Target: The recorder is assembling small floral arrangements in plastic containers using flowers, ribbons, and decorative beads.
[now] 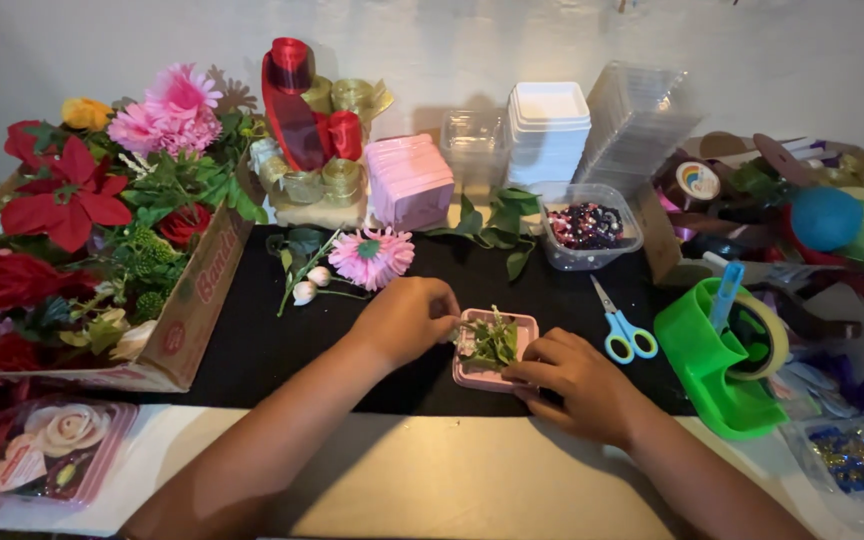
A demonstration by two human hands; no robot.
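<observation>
Small pink tray [493,350] on the black cloth [252,345], with green sprigs [493,340] tucked inside; left hand [407,318] at the tray's left edge, fingertips pinched together on a sprig stem; right hand [577,385] at the tray's near right corner, fingers closed on the rim to steady it

Likely trouble from here, judged from the layout: tray light and shallow, so a firm push on the stem could tip it toward the left hand or slide it over the cloth if the right hand's grip slackens; sprigs loose and springy, so apt to pop back out once released; thin leaves easy to crease or tear under a hard pinch

Blue-handled scissors [620,328] just right of the tray, near the right wrist, so open to a knock from a careless sweep; green tape dispenser [722,365] farther right of the tray; clear tub of beads [590,228] beyond the tray to the right, spillable if bumped; pink daisy [371,256] and white buds [310,284] beyond the tray to the left, within brushing reach of the left forearm; cardboard box of flowers [102,230] well to the left of the tray
</observation>
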